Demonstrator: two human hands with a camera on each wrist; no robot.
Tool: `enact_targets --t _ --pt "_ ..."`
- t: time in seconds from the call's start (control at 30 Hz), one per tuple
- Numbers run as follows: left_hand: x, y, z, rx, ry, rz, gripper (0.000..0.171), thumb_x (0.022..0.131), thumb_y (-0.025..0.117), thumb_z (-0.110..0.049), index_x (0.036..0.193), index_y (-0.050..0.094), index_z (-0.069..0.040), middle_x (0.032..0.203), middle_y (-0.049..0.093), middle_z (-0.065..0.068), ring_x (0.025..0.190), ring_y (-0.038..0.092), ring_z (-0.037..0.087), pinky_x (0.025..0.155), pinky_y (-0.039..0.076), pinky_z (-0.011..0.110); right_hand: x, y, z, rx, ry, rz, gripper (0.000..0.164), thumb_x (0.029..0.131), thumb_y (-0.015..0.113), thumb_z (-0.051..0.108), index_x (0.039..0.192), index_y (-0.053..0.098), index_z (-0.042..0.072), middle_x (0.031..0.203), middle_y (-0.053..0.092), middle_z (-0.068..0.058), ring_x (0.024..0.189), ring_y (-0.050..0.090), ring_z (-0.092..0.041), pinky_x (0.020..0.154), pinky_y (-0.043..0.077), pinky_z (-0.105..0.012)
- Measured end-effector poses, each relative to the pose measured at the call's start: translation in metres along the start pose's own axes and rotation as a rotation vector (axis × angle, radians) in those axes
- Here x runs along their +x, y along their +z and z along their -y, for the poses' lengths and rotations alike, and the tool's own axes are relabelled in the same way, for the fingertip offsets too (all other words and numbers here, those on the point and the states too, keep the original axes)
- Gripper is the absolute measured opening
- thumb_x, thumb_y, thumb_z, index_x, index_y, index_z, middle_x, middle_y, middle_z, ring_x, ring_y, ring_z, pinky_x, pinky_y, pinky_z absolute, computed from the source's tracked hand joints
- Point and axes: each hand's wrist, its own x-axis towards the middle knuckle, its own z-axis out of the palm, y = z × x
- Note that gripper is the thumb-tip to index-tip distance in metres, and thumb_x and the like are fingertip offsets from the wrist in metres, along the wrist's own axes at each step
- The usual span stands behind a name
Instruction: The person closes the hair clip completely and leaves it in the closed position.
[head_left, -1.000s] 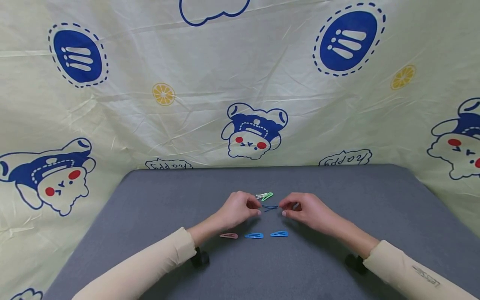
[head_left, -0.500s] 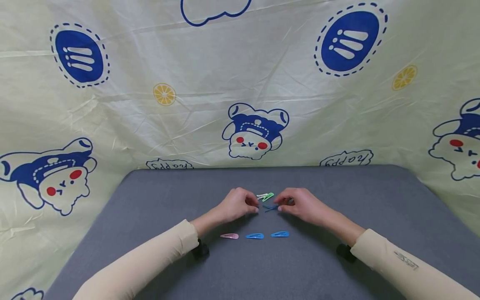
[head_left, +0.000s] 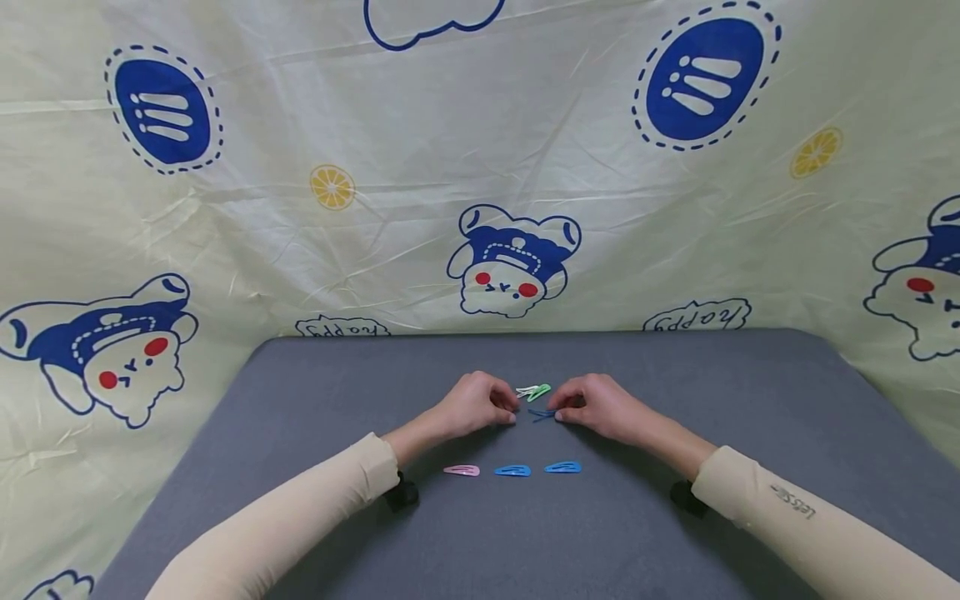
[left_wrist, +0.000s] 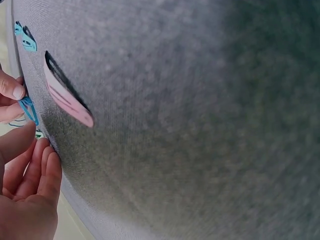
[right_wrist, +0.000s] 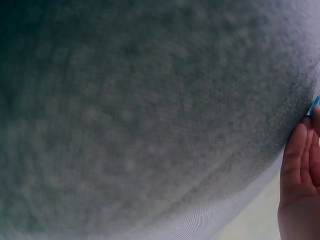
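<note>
My right hand (head_left: 603, 407) pinches a dark blue snap hair clip (head_left: 540, 414) by its right end, the clip's two arms spread apart. In the left wrist view this blue clip (left_wrist: 29, 111) is at the fingertips of the right hand (left_wrist: 9, 92). Opposite it, my left hand (head_left: 474, 404) has its fingers loosely bent with nothing between them, close to the clip's free end. Just beyond lie a green hair clip (head_left: 539, 392) and a white one (head_left: 524, 391), side by side. The right wrist view catches only part of the right hand (right_wrist: 299, 170) at its edge.
Nearer to me, a pink hair clip (head_left: 461, 470) and two bright blue hair clips, one in the middle (head_left: 512, 471) and one on the right (head_left: 562, 467), lie in a row on the grey table (head_left: 480, 542). A printed cloth (head_left: 405, 267) hangs behind the table.
The right hand has moved left and slightly away from me, bringing the fingertips further over the blue clip. The left hand has drawn back a little from the clip's other end.
</note>
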Motion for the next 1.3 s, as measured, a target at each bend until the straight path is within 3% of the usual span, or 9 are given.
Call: enact_targets --t 0.6,0.9,1.3 --pt "-0.008 -0.006 0.001 -0.016 0.008 0.039 0.020 0.086 0.076 -0.009 0.106 0.074 -0.006 0.094 0.070 -0.003 0.078 0.059 0.009 0.067 0.050 0.023 -0.004 0.001 0.012 0.037 0.016 -0.019 0.008 0.091 0.069 0.009 0.095 0.073 0.014 0.087 0.065 0.009 0.078 0.057 -0.011 0.072 0.050 -0.030" --pt "-0.019 -0.017 0.000 -0.050 0.011 -0.013 0.021 0.087 0.076 -0.012 0.107 0.074 -0.005 0.092 0.069 -0.005 0.082 0.060 0.012 0.067 0.051 0.026 -0.013 -0.003 0.025 0.055 0.045 -0.082 0.009 0.093 0.068 0.011 0.099 0.073 0.016 0.090 0.064 0.008 0.080 0.056 -0.013 0.073 0.051 -0.030" --pt "-0.039 -0.017 -0.004 -0.128 0.063 -0.095 0.023 0.087 0.076 -0.015 0.108 0.074 -0.005 0.092 0.069 -0.007 0.088 0.062 0.011 0.082 0.051 0.028 -0.024 -0.001 0.048 0.093 0.030 -0.173 0.012 0.093 0.068 0.009 0.101 0.073 0.017 0.095 0.065 0.005 0.082 0.058 -0.013 0.074 0.052 -0.029"
